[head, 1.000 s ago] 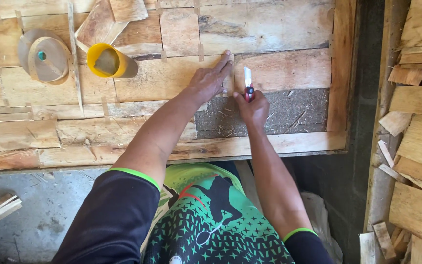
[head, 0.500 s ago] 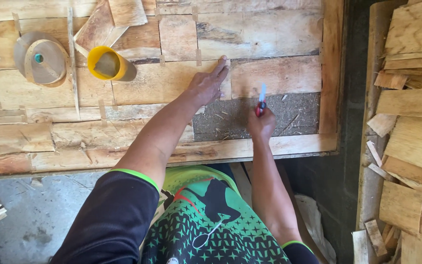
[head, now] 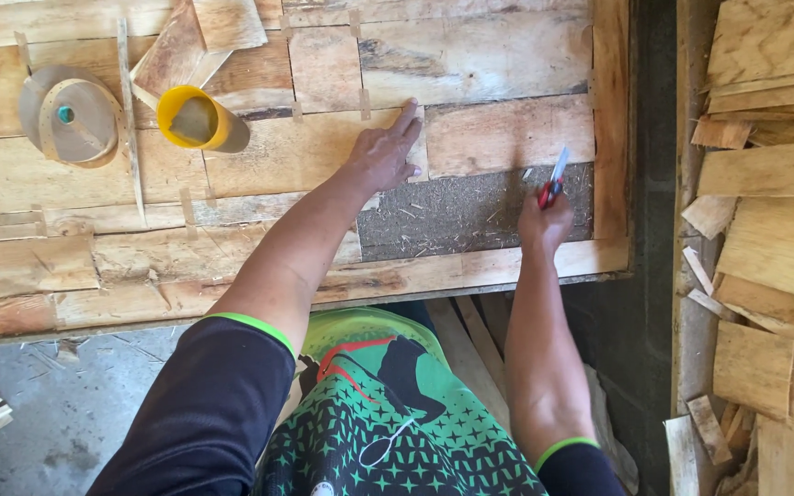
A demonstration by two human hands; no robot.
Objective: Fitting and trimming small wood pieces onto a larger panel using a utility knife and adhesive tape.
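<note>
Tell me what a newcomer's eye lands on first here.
First the two bare arms reaching over a board of patched wood veneer: the left hand lies flat on a sheet, and the right hand holds a red-handled knife over the one dark uncovered patch. Next, the yellow cup lying upper left, beside a tape roll.

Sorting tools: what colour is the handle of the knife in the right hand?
Red, on the knife, seen in the head view.
</note>
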